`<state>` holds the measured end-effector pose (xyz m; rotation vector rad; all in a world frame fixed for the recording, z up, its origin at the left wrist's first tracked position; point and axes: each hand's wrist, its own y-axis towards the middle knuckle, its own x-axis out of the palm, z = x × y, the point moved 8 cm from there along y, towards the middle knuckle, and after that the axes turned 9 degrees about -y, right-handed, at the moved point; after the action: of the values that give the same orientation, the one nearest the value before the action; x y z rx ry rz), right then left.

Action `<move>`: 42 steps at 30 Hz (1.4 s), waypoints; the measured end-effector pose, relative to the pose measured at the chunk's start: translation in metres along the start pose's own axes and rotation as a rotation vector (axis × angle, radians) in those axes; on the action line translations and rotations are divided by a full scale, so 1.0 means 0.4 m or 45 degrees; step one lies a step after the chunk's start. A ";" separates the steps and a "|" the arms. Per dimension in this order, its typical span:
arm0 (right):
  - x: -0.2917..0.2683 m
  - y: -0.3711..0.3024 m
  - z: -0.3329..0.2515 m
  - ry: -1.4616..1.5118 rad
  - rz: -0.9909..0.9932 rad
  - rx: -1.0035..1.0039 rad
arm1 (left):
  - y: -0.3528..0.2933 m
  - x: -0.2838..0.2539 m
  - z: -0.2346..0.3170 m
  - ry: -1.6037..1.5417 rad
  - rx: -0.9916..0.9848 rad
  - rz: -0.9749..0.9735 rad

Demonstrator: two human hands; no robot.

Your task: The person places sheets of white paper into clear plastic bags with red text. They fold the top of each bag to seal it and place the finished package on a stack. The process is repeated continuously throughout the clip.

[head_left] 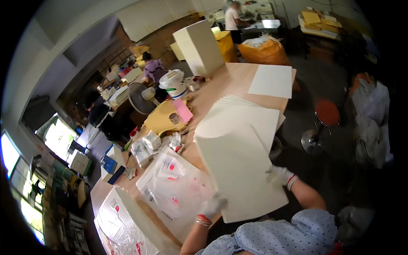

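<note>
A large cream sheet of card or paper (240, 174) lies across the front edge of the table, its near end reaching out towards my body. My left hand (213, 205), in a white knit glove with a red cuff, grips its left edge near the close corner. On the opposite edge, my right hand (280, 175) in a matching glove holds the sheet, its fingers partly blurred. Beyond lies a fanned stack of similar white sheets (242, 114), partly covered by the held one. Beside my left hand, clear printed plastic bags (176, 182) lie flat.
A plastic-wrapped stack (121, 221) stands at the near left. Farther along the table are a white bucket (173, 85), a tape roll (177, 121), a blue box (111, 166) and a tall cream block (197, 46). A red stool (327, 113) stands right. Several people work behind.
</note>
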<state>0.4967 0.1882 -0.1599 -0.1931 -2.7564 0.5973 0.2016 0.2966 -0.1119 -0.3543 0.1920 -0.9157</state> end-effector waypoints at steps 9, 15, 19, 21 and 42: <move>0.215 0.009 -0.037 -0.543 0.408 -0.577 | -0.088 0.002 0.290 -0.243 0.402 0.156; 0.388 -0.253 -0.334 -1.011 0.441 -0.785 | -0.288 -0.603 0.360 0.325 0.405 1.480; 0.450 -0.303 -0.350 -1.441 0.492 -1.114 | -0.172 -0.593 0.330 -0.923 0.754 0.493; 0.514 -0.282 -0.338 -1.769 0.431 -1.214 | -0.146 -0.624 0.295 -1.091 0.708 0.506; 0.535 0.521 -0.262 -2.019 0.390 -0.157 | -0.153 -0.173 0.132 1.491 1.207 0.843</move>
<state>0.3431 0.4582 -0.0990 -0.2194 -4.3495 0.8960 0.1314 0.3293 -0.0388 1.1170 0.8415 -0.3658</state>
